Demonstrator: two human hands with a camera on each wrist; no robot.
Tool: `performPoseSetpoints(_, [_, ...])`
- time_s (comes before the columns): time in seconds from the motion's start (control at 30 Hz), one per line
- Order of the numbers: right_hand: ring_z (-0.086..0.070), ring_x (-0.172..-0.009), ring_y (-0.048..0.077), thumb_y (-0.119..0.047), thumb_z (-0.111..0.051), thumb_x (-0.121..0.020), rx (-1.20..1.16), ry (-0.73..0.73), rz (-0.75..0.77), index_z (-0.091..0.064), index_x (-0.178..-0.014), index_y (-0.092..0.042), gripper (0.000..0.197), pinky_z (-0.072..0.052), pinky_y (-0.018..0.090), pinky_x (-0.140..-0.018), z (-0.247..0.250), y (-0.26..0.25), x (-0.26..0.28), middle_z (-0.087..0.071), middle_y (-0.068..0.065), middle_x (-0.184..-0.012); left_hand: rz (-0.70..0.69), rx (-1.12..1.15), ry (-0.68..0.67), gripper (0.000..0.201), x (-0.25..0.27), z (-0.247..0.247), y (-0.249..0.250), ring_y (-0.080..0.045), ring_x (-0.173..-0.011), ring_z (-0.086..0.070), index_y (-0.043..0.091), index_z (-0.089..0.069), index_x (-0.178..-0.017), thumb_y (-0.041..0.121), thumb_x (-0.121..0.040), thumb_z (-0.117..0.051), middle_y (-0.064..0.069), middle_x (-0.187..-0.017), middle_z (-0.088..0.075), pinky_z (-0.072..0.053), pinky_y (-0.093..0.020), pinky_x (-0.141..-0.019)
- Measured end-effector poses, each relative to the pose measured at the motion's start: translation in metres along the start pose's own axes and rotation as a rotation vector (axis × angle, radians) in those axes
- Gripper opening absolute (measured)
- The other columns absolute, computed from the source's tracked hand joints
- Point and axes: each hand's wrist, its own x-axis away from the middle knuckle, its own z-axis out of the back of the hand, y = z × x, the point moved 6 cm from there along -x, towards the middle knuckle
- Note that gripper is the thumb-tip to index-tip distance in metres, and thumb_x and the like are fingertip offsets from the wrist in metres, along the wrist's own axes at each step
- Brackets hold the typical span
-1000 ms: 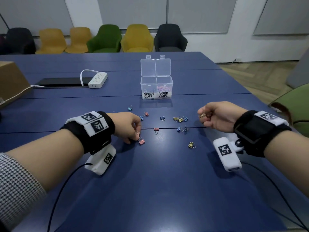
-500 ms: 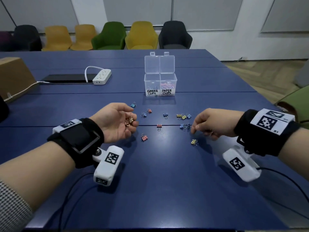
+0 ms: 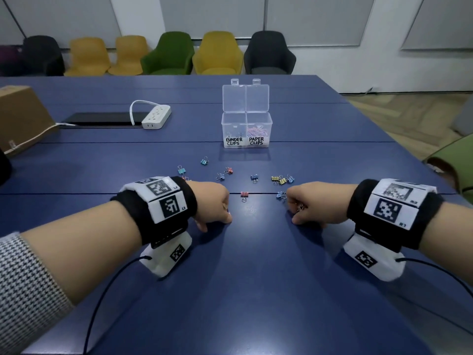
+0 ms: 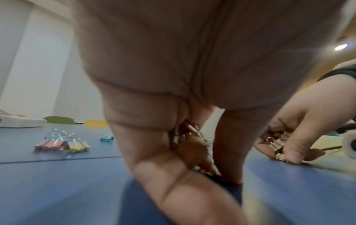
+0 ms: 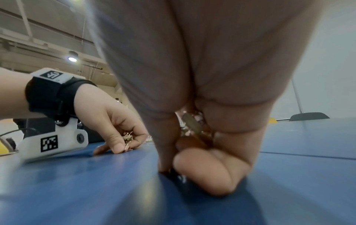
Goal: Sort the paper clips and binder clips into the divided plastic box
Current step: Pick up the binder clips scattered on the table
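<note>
Down near the table's (image 3: 256, 290) front half, bare blue surface stretches toward the camera, and open table lies between the two hands. Left hand (image 3: 211, 204) rests knuckles-up, its grip curled round a bunch of clips (image 4: 181, 137); right hand (image 3: 311, 206) likewise clutches metal clips (image 4: 277, 144), fingertips touching the table. Loose binder clips (image 3: 281, 179) in pink, blue and yellow scatter just beyond the hands. Farther back stands the box (image 3: 247, 131), clear, lids upright, labelled BINDER CLIPS left and PAPER CLIPS right, the right compartment holding pastel clips.
</note>
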Motion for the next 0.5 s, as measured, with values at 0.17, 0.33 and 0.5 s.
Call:
performPoseSetpoints(0.17, [-0.055,-0.084,0.025,-0.025,-0.054,-0.091,0.106,0.016,0.03,-0.036,-0.072,-0.025,0.026,-0.044,0.033,-0.073,0.001,0.003,-0.002,-0.053,-0.002,-0.086,-0.023,-0.063,-0.032,0.029,-0.004,-0.001,0.004,-0.017,-0.066,-0.059,0.014,-0.053,-0.069,0.029,-0.092,-0.045,-0.01,-0.079,-0.075,-0.047,-0.026,-0.068])
performPoseSetpoints(0.33, [-0.045,-0.084,0.022,-0.015,-0.047,-0.092,0.208,0.077,0.032,-0.038,-0.08,-0.019,0.015,-0.037,0.029,-0.073,0.003,0.006,-0.004,-0.047,-0.001,-0.089,-0.026,-0.155,-0.028,0.028,-0.011,-0.002,0.006,-0.013,-0.058,-0.052,0.011,-0.054,-0.073,0.029,-0.089,-0.039,-0.01,-0.072,-0.074,-0.043,-0.023,-0.061])
performPoseSetpoints(0.5, [-0.054,-0.088,0.031,-0.007,-0.04,-0.089,0.286,0.065,-0.036,-0.036,-0.082,-0.016,0.012,-0.047,0.039,-0.08,0.004,0.016,0.0,-0.05,0.009,-0.096,0.015,0.082,-0.097,0.024,-0.015,0.001,0.001,-0.022,-0.056,-0.064,0.008,-0.053,-0.083,0.027,-0.089,-0.04,-0.011,-0.068,-0.066,-0.047,-0.023,-0.058])
